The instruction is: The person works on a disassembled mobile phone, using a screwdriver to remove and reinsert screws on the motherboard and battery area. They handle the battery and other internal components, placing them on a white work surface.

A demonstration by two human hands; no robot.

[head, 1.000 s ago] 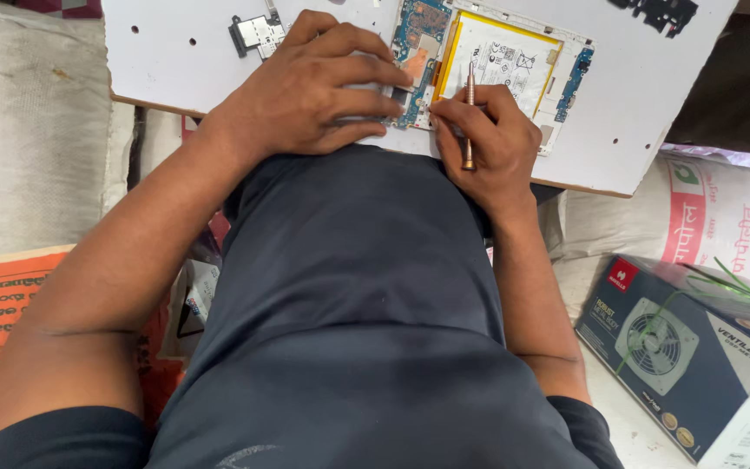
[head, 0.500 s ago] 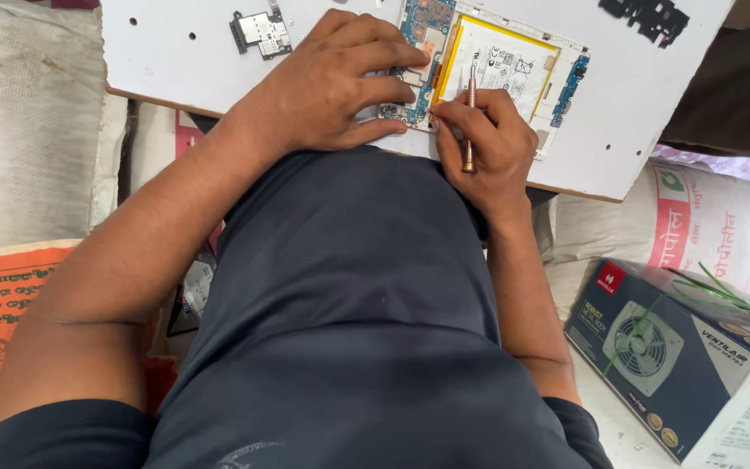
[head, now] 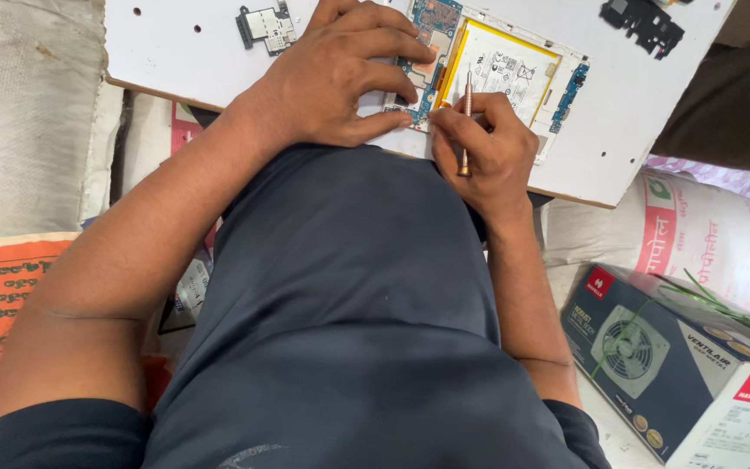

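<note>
Slim metal screwdriver (head: 467,113) in right hand (head: 488,152); flat opened phone (head: 496,74).

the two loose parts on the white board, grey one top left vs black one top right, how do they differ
The small grey metal part is pale and shiny, and the black plastic part is dark and matt. The grey one lies near the left hand; the black one lies beyond the right hand, untouched and further off. Both rest loose on the white board, beside the opened device.
</note>
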